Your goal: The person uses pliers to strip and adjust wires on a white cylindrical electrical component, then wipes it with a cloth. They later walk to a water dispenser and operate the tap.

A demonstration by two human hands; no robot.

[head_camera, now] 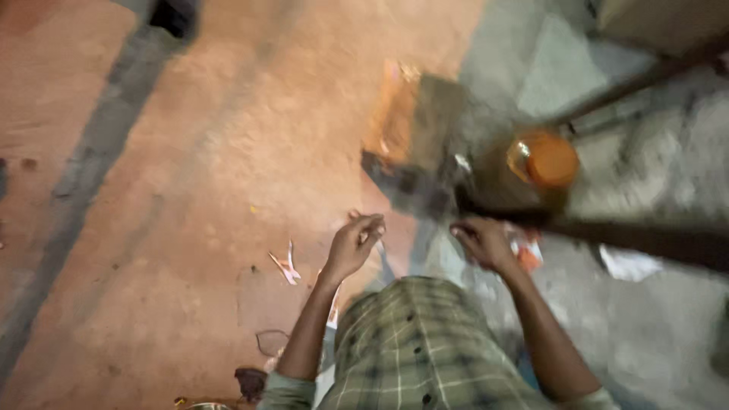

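Note:
The head view is blurred by motion. My left hand (355,244) is raised in front of my green checked shirt (414,349), fingers curled and pinched together; whether something thin lies between them cannot be told. My right hand (480,241) is level with it, a hand's width to the right, fingers curled inward near a small orange and white scrap (528,250) on the ground. Whether either hand holds anything is hidden by the blur.
A reddish earthen floor (228,152) fills the left, a grey concrete area (653,326) the right. An orange-lidded jar (545,159) stands ahead beside a dark board with an orange panel (395,114). Paper scraps (285,266) lie on the floor. A dark bar (645,76) crosses the upper right.

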